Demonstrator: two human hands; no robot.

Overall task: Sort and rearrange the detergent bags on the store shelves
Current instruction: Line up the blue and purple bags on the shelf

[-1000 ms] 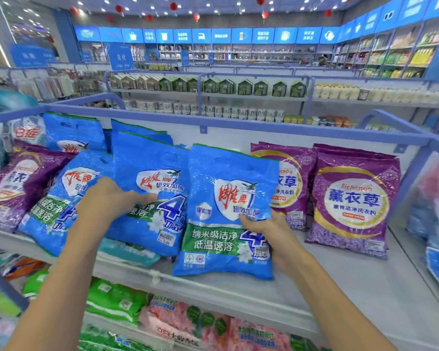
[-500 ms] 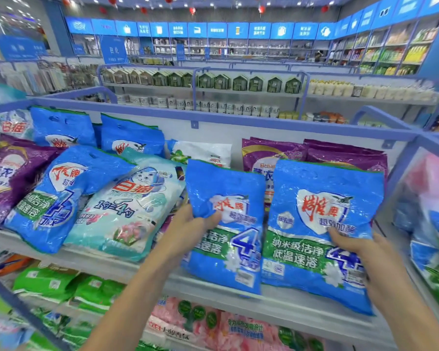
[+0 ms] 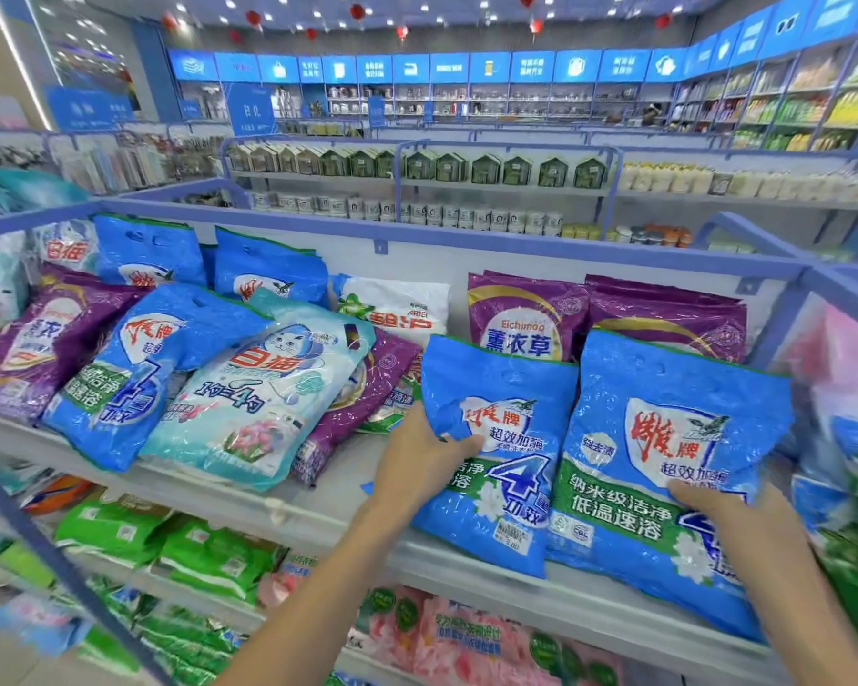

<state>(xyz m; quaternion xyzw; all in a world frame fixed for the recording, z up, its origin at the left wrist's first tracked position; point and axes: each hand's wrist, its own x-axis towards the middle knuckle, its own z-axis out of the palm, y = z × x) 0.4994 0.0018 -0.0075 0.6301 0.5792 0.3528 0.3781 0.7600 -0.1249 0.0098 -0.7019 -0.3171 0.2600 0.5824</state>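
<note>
My left hand (image 3: pixel 417 467) grips the smaller blue bag (image 3: pixel 511 487) at its left edge. My right hand (image 3: pixel 734 517) pinches the larger blue bag (image 3: pixel 664 467) low down. The bags' edges touch, in front of purple bags (image 3: pixel 526 314). Bare shelf (image 3: pixel 348 467) lies to their left.

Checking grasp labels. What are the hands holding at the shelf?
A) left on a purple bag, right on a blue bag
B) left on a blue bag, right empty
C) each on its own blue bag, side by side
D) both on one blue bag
C: the left hand grips the left blue bag, and the right hand holds the right blue bag beside it, in front of the purple bags.
</note>
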